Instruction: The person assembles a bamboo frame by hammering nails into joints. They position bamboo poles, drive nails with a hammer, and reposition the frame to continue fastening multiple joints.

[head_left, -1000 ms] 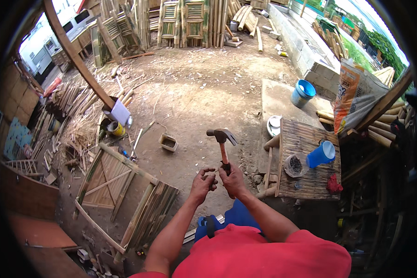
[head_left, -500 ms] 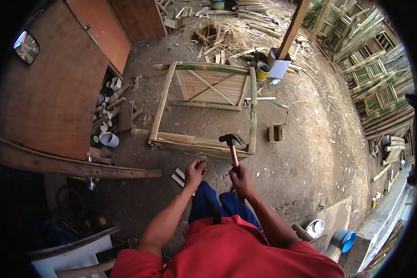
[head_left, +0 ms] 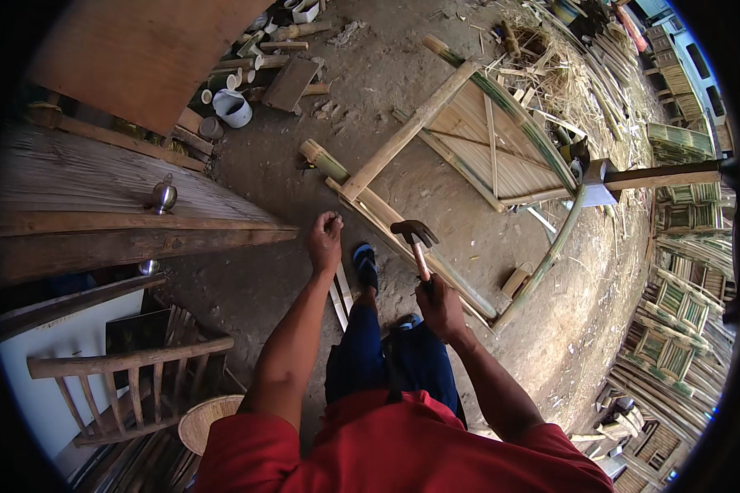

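Note:
My right hand (head_left: 441,309) is wrapped round the handle of a claw hammer (head_left: 423,254), its dark head pointing up and away from me. My left hand (head_left: 326,240) is raised ahead of my left leg, fingers pinched together; whatever they hold is too small to make out. Just beyond the hammer lies a bamboo frame (head_left: 409,130) on the ground, its near rail passing behind the hammer head. Inside its far part is a slatted bamboo panel (head_left: 518,156) with diagonal braces. Neither hand touches the frame.
To my left juts a wooden bench edge (head_left: 144,232), with a slatted wooden chair (head_left: 131,370) below it. A white bucket (head_left: 233,108) stands beside bamboo offcuts. Thin wood strips (head_left: 340,297) lie by my left foot. A hollow block (head_left: 516,280) sits near the frame's right end.
My view has turned left, so the frame now appears tilted and farther right. My left foot has come into sight, stepping forward. The hammer stays in my right hand.

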